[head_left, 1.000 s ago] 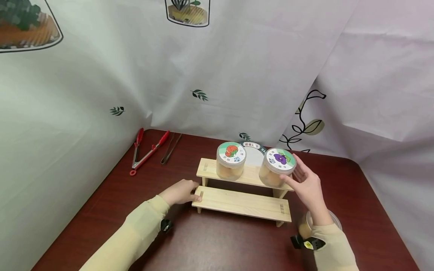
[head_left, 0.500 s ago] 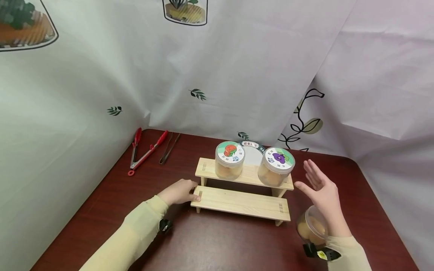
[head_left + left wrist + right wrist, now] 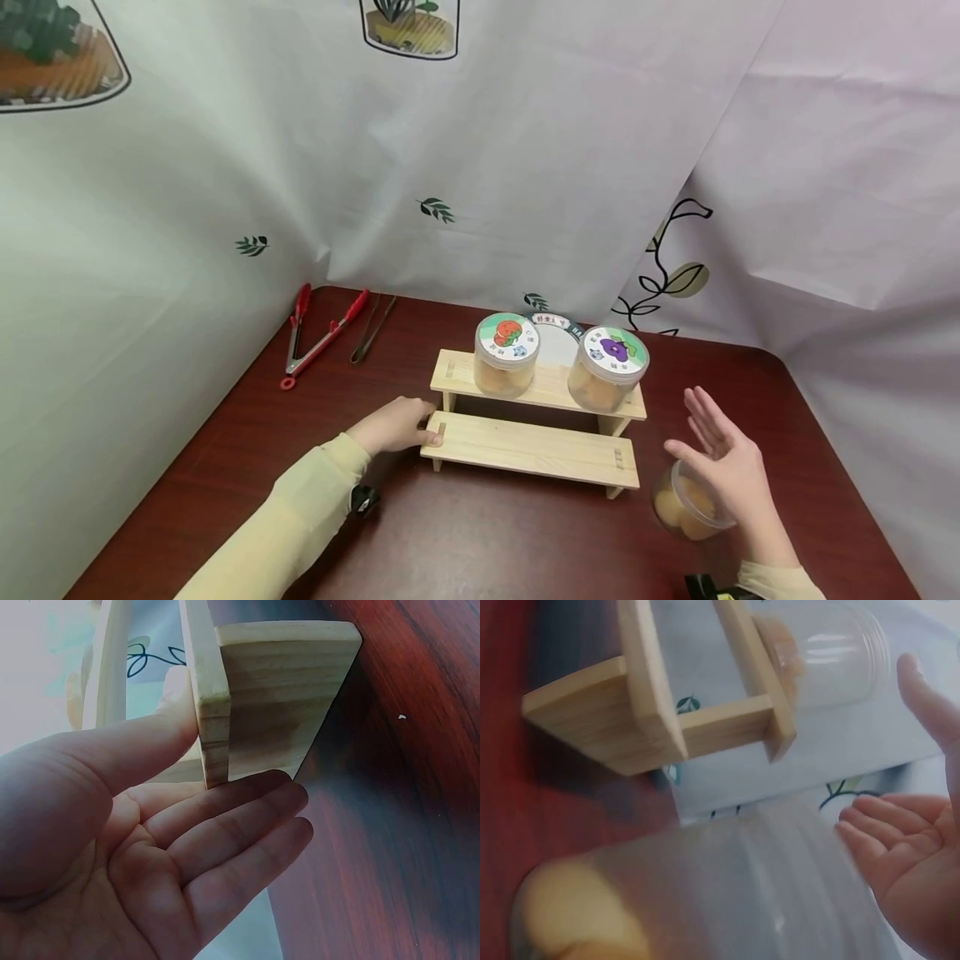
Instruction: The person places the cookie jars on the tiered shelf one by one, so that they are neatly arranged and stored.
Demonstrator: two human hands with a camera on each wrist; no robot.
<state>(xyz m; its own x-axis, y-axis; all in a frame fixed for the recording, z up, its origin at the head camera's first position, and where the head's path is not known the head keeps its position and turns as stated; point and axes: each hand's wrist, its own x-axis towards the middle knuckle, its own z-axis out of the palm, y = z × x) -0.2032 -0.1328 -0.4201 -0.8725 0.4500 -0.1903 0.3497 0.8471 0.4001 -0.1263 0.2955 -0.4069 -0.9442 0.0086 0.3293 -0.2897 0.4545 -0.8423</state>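
A two-step wooden stand (image 3: 528, 450) stands on the table. At its left end my left hand (image 3: 396, 425) grips the lower board, thumb on top; the left wrist view shows the fingers (image 3: 240, 832) under the board end (image 3: 214, 712). On the upper step sit two clear lidded jars, one with a tomato picture on its lid (image 3: 507, 354), the other with an eggplant picture (image 3: 608, 368). My right hand (image 3: 727, 467) is held with fingers straight and thumb apart, holding nothing, just above a third jar (image 3: 686, 504) with round yellowish pieces inside.
Red-handled tongs (image 3: 322, 337) and metal tweezers (image 3: 372, 329) lie at the back left of the dark red table (image 3: 480, 542). Behind the stand is a round white item with a lettered rim (image 3: 557, 337). Printed cloth walls (image 3: 525, 167) enclose the back and sides.
My right hand has let go of the eggplant jar, leaving it on the upper step, and moved right and down to above the third jar. My left hand keeps its place.
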